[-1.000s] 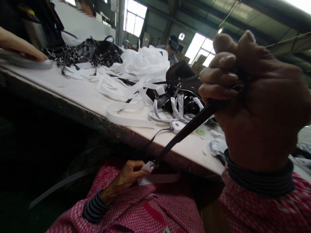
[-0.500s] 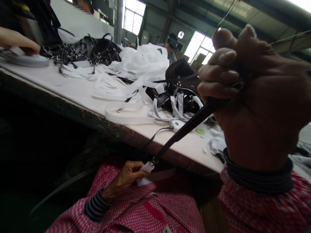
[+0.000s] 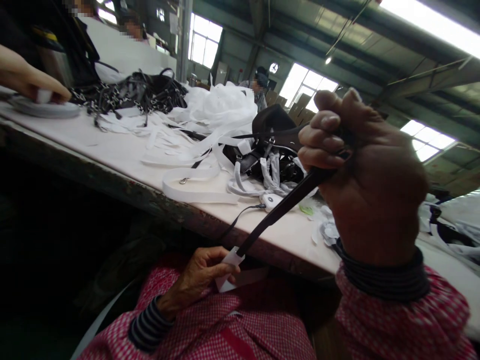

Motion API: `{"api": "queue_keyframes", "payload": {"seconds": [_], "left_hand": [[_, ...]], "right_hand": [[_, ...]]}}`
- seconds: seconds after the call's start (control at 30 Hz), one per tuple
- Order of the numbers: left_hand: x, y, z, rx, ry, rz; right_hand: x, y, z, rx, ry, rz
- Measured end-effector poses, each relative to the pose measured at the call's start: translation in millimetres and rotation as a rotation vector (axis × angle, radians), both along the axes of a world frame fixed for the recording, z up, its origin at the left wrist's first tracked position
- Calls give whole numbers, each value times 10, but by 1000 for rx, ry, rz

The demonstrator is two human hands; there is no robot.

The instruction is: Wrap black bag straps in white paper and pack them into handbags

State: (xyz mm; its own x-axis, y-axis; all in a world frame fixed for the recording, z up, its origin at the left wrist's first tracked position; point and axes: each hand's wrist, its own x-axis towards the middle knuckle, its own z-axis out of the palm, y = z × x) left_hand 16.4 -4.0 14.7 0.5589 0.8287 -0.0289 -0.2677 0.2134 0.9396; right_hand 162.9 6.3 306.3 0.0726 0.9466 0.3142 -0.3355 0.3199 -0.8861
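My right hand (image 3: 369, 185) is raised above the table edge, its fingers closed in a fist round a black strap (image 3: 279, 210). From that fist the strap slants down, pulled straight, to my lap. There my left hand (image 3: 204, 275) pinches a white strip (image 3: 234, 256) folded round the strap's lower end. The metal clip at that end is hidden under the strip. A loose length of the same white material hangs below my left fingers, and more trails down at the lower left.
On the table (image 3: 123, 170) lie a white ribbon loop (image 3: 198, 195), a black bag (image 3: 272, 125) with wrapped straps, a small white device (image 3: 270, 201) with a cord, and a heap of black straps (image 3: 146, 92). Another person's hand (image 3: 41, 82) rests on a white roll at the far left.
The white strip has moved up over the metal clip at the strap's end, which showed before. My right hand appears lower and further left, still gripping the strap.
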Motion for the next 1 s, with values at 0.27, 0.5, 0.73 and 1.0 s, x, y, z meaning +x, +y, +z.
{"api": "queue_keyframes", "payload": {"seconds": [0.27, 0.5, 0.73, 1.0], "left_hand": [[141, 131, 332, -44, -182, -133], [293, 192, 541, -83, -265, -267], [336, 226, 649, -52, -110, -398], [439, 248, 904, 11, 61, -449]], "right_hand": [[345, 100, -130, 53, 18, 145], [499, 2, -167, 40, 132, 240], [595, -33, -273, -36, 189, 276], [700, -61, -328, -29, 236, 299]]}}
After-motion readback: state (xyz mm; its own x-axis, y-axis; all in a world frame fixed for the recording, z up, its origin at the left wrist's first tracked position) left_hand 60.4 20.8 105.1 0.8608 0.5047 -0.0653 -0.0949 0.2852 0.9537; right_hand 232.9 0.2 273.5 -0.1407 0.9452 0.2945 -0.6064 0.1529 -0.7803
